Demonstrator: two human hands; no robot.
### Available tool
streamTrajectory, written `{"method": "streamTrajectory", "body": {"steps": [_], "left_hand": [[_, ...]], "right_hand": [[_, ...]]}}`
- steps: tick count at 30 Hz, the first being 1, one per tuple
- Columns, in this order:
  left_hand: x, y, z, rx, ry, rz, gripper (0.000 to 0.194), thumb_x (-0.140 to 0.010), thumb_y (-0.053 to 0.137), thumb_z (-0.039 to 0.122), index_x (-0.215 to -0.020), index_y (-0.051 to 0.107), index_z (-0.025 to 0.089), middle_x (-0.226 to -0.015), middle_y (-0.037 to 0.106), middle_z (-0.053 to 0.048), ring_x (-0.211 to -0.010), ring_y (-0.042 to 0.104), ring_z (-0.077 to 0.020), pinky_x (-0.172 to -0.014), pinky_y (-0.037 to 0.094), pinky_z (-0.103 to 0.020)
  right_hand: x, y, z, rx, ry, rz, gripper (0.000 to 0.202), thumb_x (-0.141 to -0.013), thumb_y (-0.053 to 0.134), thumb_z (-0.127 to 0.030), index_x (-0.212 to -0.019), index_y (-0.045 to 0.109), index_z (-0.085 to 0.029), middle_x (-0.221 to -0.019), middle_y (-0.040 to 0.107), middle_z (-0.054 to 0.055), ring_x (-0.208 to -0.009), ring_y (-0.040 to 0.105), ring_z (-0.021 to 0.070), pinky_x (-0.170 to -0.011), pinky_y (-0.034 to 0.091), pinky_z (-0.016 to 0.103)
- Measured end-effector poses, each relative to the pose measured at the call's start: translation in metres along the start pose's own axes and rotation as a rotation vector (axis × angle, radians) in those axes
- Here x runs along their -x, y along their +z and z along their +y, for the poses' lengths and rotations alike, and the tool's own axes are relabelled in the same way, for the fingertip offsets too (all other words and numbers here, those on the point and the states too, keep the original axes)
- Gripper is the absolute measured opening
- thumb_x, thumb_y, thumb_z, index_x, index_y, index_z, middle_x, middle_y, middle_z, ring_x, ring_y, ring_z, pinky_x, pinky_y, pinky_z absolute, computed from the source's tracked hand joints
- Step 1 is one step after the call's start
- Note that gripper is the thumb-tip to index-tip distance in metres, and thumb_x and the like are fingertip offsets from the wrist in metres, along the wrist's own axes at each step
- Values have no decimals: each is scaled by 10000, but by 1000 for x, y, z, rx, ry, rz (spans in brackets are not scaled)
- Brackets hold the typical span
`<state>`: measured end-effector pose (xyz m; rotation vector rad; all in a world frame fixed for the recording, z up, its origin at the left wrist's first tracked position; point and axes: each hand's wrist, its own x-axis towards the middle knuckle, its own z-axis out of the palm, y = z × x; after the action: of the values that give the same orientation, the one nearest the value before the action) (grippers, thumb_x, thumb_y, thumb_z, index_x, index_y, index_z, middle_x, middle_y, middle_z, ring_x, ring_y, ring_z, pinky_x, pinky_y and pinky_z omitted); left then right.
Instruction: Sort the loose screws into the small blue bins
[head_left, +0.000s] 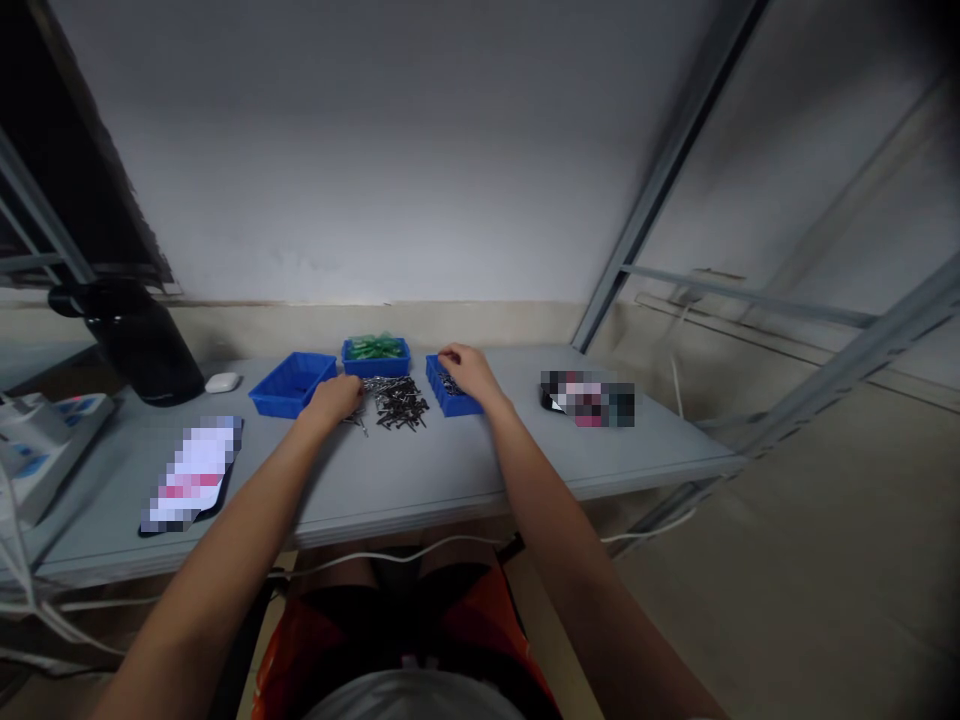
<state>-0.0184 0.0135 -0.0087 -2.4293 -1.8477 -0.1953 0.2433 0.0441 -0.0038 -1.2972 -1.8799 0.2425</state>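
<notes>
My left hand [337,398] is closed at the left edge of a pile of dark screws [401,405] on the grey table; whatever its fingers hold is hidden. My right hand [469,370] is over the right blue bin [459,404], which has small metal pieces inside. Its fingers are bent together above the bin, and anything between them is too small to name. Left of my left hand sits another blue bin [289,385], its inside mostly bare. Behind the pile, a third blue bin [376,366] is filled with green pieces [376,346].
On the table [420,480] are a phone [193,475], a white case [223,382], a black bottle [142,345] and a power strip [56,440] at the left. A blurred-out item [589,399] lies at the right. A white cable [405,554] runs below the front edge.
</notes>
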Motion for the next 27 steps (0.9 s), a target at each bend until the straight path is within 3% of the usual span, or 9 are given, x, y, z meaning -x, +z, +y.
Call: {"method": "streamTrajectory", "body": {"steps": [5,7,9,12,15,20,27], "left_hand": [[-2,-8,-11,51,21,85,200,-786,543,143,-849,728,184,-923,722,-152,-799,670,-260,-704,495,-317],[-3,-15,-18,62,46,52,197,-771,579,166,-887,734,205,-929,727,-128,-791,666,-251,-681,487,-300],[-2,-22,-23,90,17,-112,227,-739,644,212,-950,730,211,-943,732,-98,-788,663,-235,-675,480,-276],[0,-29,-25,146,-12,-364,462,-665,743,254,-1120,682,200,-1033,722,-72,-830,654,-207,-703,475,-241],[1,-29,-23,177,-32,-441,613,-607,789,257,-1198,642,195,-1114,700,-79,-887,651,-214,-708,470,-232],[-5,-16,-21,226,-43,-376,424,-627,744,246,-1045,710,186,-923,735,-76,-761,665,-227,-632,452,-256],[-16,11,-16,339,152,-43,196,-736,636,217,-905,719,163,-820,722,-102,-738,640,-234,-682,447,-295]], "right_hand": [[2,3,-7,-60,-37,0,175,-857,539,-191,-935,693,-166,-913,716,67,-844,639,168,-810,467,291],[3,5,-9,-64,-48,-7,178,-858,534,-181,-935,693,-166,-909,716,64,-839,640,165,-805,468,286],[3,7,-11,-61,-68,-7,174,-860,534,-176,-926,694,-165,-903,717,63,-836,641,163,-803,468,284],[2,11,-12,-59,-106,11,165,-864,535,-168,-916,691,-180,-889,718,50,-826,642,159,-799,473,282],[2,15,-13,-62,-140,15,155,-869,540,-173,-910,687,-200,-897,720,43,-819,643,161,-789,479,283],[4,19,-19,-54,-154,-34,140,-875,554,-178,-897,688,-214,-904,727,47,-818,651,172,-791,484,294],[8,19,-28,-69,-168,-90,144,-881,543,-183,-873,680,-228,-897,731,35,-809,653,173,-771,480,296]]}}
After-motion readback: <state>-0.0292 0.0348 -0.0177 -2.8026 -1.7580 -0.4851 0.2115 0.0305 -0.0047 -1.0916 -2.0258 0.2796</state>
